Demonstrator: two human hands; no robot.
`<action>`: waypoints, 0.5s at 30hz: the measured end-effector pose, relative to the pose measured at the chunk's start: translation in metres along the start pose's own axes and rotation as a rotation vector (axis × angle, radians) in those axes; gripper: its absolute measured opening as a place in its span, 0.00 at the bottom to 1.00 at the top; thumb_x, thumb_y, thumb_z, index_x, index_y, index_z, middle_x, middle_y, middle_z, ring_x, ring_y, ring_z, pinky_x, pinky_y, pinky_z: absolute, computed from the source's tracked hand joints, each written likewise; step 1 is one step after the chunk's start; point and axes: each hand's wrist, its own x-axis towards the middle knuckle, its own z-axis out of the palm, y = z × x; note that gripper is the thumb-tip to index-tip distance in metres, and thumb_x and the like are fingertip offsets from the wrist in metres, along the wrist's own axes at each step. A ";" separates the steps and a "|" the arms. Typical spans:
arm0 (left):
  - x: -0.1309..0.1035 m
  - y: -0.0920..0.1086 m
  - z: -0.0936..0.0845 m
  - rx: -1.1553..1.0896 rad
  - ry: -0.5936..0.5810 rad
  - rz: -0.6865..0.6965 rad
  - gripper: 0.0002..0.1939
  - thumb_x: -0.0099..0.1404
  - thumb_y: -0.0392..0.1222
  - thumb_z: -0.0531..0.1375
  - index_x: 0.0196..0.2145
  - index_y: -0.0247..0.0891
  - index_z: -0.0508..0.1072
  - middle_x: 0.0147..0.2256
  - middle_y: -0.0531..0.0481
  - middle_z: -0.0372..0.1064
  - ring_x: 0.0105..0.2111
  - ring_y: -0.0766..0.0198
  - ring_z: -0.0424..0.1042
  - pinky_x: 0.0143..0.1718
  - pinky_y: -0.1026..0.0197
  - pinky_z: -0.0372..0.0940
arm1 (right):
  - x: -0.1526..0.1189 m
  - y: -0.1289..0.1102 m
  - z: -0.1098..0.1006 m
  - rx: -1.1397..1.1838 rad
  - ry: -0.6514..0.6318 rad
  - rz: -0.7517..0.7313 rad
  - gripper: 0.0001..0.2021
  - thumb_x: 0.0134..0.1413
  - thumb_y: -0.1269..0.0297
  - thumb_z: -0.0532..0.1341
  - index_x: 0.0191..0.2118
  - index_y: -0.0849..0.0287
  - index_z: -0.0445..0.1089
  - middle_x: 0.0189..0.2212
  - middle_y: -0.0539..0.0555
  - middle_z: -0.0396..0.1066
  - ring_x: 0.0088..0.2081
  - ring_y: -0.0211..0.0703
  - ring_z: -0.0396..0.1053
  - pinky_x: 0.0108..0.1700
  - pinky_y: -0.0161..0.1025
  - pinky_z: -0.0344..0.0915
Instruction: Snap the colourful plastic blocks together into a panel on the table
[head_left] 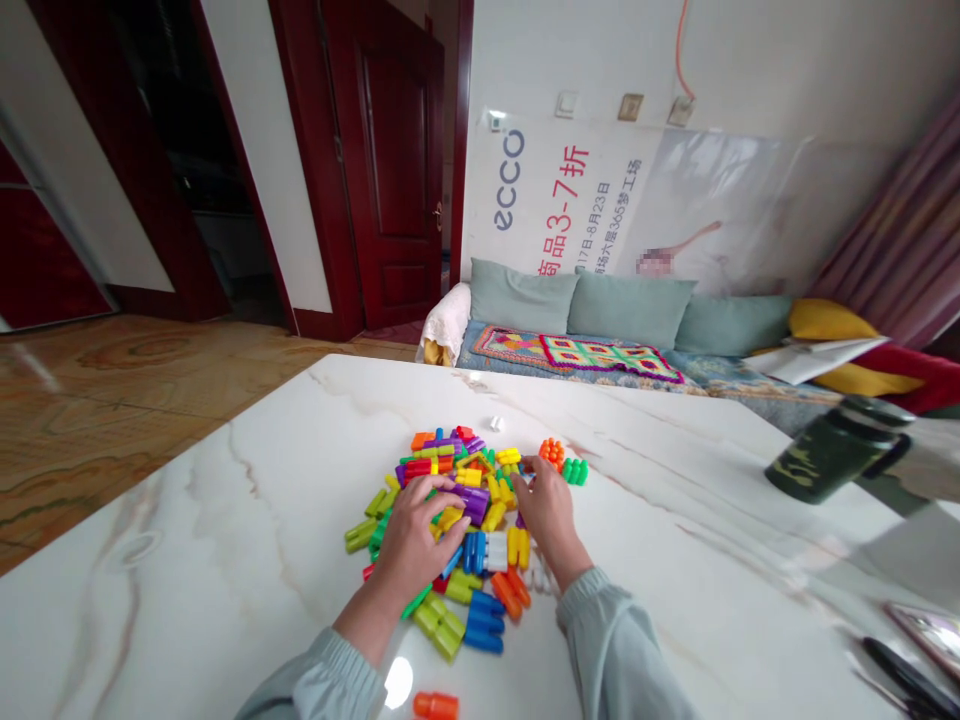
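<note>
A heap of colourful plastic blocks (pixel 472 502) lies on the white marbled table (pixel 675 580). Over the heap's left part rests my left hand (pixel 418 530), its fingers spread over yellow and purple blocks. My right hand (pixel 544 505) is at the heap's right side with fingers bent; what its fingertips touch is too small to tell. Just beyond it sit an orange knobbly cluster (pixel 552 453) and a green one (pixel 576 471). Nearest me, apart from the heap, lies an orange block (pixel 436 706). Blue blocks (pixel 484 622) lie at the heap's near edge.
A dark green camouflage mug (pixel 836 450) stands at the table's right. Scissors with black handles (pixel 907 675) and a phone (pixel 930 635) lie at the lower right. A small white piece (pixel 496 424) sits behind the heap. Beyond the table is a sofa with cushions (pixel 634 308).
</note>
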 end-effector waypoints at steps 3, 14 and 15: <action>0.000 0.000 0.000 0.001 -0.009 -0.017 0.02 0.61 0.37 0.61 0.33 0.41 0.75 0.41 0.46 0.69 0.46 0.55 0.69 0.49 0.50 0.65 | 0.006 -0.006 -0.001 -0.153 -0.059 0.101 0.13 0.59 0.62 0.59 0.46 0.64 0.70 0.37 0.59 0.75 0.39 0.47 0.73 0.39 0.37 0.64; 0.000 0.002 0.000 0.001 -0.009 -0.022 0.02 0.61 0.37 0.61 0.32 0.41 0.75 0.39 0.47 0.70 0.44 0.55 0.69 0.48 0.50 0.65 | 0.032 -0.017 0.012 -0.313 -0.186 -0.060 0.25 0.54 0.81 0.53 0.55 0.55 0.70 0.47 0.58 0.71 0.43 0.46 0.73 0.38 0.36 0.63; 0.000 0.003 0.000 0.000 -0.012 -0.023 0.02 0.61 0.37 0.61 0.32 0.41 0.75 0.39 0.47 0.70 0.44 0.55 0.69 0.48 0.50 0.65 | 0.034 -0.017 0.013 -0.315 -0.191 -0.055 0.24 0.55 0.80 0.53 0.54 0.55 0.71 0.46 0.59 0.71 0.42 0.47 0.73 0.36 0.36 0.63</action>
